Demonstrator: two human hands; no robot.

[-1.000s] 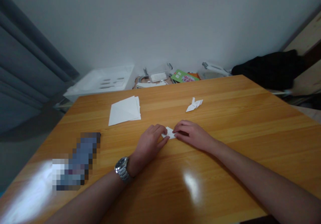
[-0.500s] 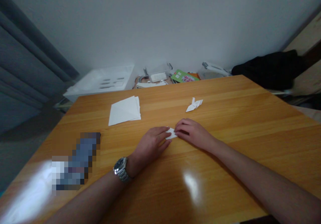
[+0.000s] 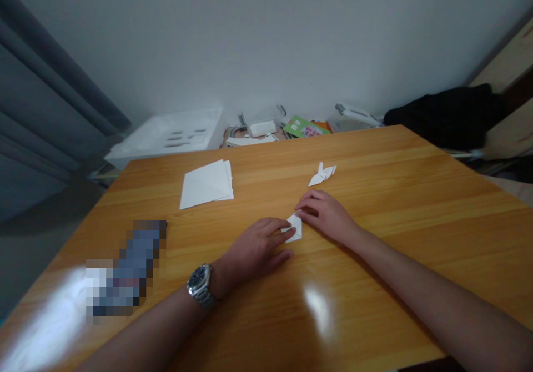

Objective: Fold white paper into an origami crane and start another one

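A small folded white paper piece lies on the wooden table between my hands. My left hand, with a metal watch on its wrist, rests on the table and presses the paper's left side with its fingertips. My right hand has its fingers curled, with the tips pinching the paper's upper right corner. A finished white paper crane sits a little beyond my right hand. A stack of white paper sheets lies to the far left.
A blurred-out object lies near the table's left front. Behind the table's far edge are a white tray, cables, a green packet and dark cloth at the right. A grey curtain hangs at the left.
Both hands have shifted slightly right and toward me. The paper piece has turned and shows more between the fingers, with a pointed flap now visible.
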